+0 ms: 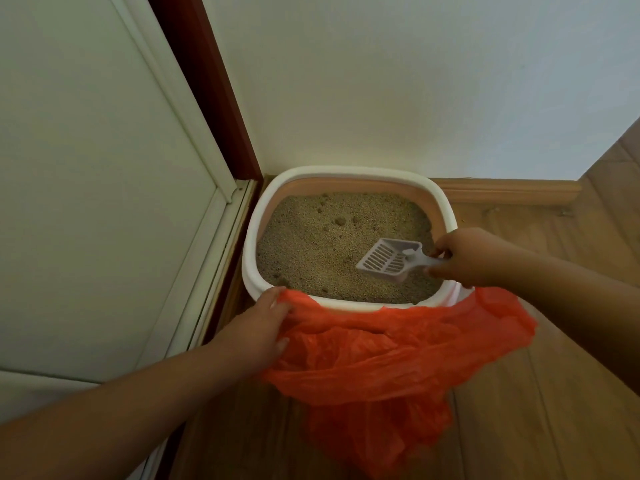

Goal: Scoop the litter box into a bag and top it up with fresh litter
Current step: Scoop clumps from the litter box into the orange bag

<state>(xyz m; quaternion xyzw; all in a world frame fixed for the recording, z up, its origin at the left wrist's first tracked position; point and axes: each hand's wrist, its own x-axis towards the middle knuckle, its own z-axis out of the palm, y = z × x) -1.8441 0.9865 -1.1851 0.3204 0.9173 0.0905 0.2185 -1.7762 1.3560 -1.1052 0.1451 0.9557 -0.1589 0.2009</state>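
a home corner: wood floor (554,393), skirting board (505,190), door (86,168), white wall (398,81)

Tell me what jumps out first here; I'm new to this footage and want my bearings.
The bright orange bag grabs the eye, draped from the near rim of the white litter box and gripped by the left hand. Above it, the right hand holds a grey slotted scoop over the sandy litter. The box sits in a corner by a door.
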